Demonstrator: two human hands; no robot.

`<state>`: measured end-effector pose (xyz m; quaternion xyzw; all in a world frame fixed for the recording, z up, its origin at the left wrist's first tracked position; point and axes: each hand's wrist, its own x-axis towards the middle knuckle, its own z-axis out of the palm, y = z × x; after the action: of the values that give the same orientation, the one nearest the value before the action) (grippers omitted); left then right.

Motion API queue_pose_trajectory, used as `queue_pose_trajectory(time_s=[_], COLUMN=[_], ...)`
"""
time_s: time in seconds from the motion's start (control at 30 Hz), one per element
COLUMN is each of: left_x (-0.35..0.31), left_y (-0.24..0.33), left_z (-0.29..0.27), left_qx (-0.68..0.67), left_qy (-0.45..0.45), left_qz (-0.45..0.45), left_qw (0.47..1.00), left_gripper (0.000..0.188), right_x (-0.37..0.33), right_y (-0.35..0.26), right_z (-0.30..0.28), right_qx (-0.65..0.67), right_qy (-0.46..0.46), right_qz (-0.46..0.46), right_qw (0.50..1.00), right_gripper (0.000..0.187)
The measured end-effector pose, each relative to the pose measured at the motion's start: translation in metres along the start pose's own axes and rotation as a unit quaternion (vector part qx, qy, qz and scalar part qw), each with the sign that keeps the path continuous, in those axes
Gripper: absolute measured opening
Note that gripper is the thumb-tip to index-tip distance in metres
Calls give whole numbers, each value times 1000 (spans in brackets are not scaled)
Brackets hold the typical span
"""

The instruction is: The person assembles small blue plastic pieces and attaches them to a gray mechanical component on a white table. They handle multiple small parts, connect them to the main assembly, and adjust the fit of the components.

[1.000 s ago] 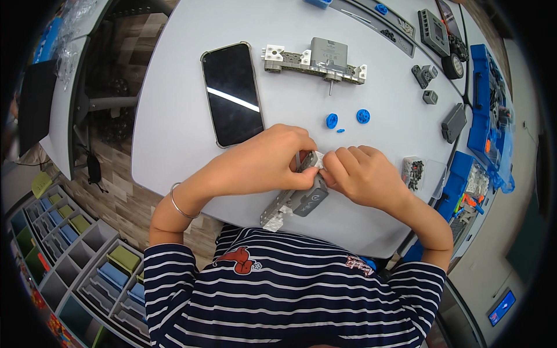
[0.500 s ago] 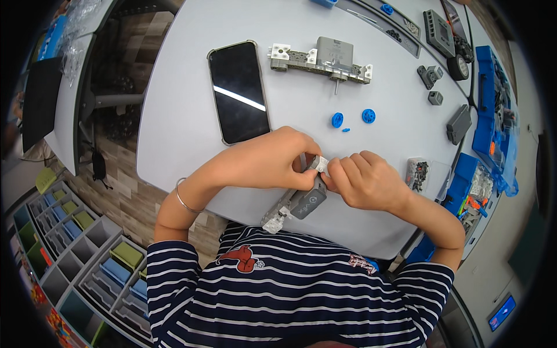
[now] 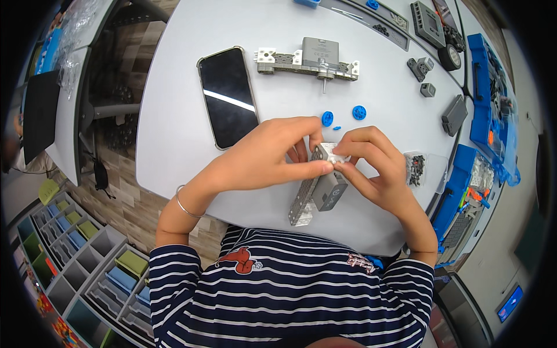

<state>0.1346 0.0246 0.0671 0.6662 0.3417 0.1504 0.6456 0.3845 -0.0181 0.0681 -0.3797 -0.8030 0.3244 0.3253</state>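
Note:
Close to my body, both hands hold up a beam assembly (image 3: pixel 304 200): a long grey beam with a grey motor (image 3: pixel 330 191) on its side and a white connector (image 3: pixel 332 152) at its far end. My left hand (image 3: pixel 284 152) grips that end between thumb and fingers. The thumb and fingers of my right hand (image 3: pixel 374 165) pinch the white connector from the other side. Beyond my hands, a similar beam assembly (image 3: pixel 284 65) with its own motor and a metal shaft lies on the table. Two blue wheels (image 3: pixel 359 112) and a small blue piece (image 3: pixel 337 128) lie nearer.
A black-screened phone (image 3: pixel 229 95) lies left of the far assembly. On the right are small grey parts (image 3: pixel 420 69), a dark grey battery-like block (image 3: pixel 454 115), a clear box of dark pins (image 3: pixel 415 169) and blue parts bins (image 3: pixel 458 200). Drawer trays (image 3: pixel 110 284) stand at lower left.
The held assembly has turned more upright, its near end swinging right. My right hand's fingers have spread from a tight curl into a pinch on the white connector. The view has shifted slightly.

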Motion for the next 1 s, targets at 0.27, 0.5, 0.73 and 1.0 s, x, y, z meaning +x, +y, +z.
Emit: queue_pose_trajectory(time_s=[0.27, 0.5, 0.73, 1.0], left_x=[-5, -16, -15, -4], left_y=[21, 41, 34, 25], left_z=[3, 14, 21, 36], left_qx=[119, 188, 300, 327], left_qy=[26, 130, 195, 240], left_qz=[127, 288, 359, 403], left_qw=[984, 930, 862, 820], left_gripper=[35, 35, 45, 33], right_x=[13, 11, 0, -2], right_y=[-25, -42, -63, -58], right_z=[-39, -46, -36, -32], right_qx=[-161, 280, 313, 419], right_qy=[-133, -26, -11, 36], right_qz=[-118, 174, 368, 379], right_qw=[971, 944, 876, 824], right_gripper=[31, 62, 38, 19])
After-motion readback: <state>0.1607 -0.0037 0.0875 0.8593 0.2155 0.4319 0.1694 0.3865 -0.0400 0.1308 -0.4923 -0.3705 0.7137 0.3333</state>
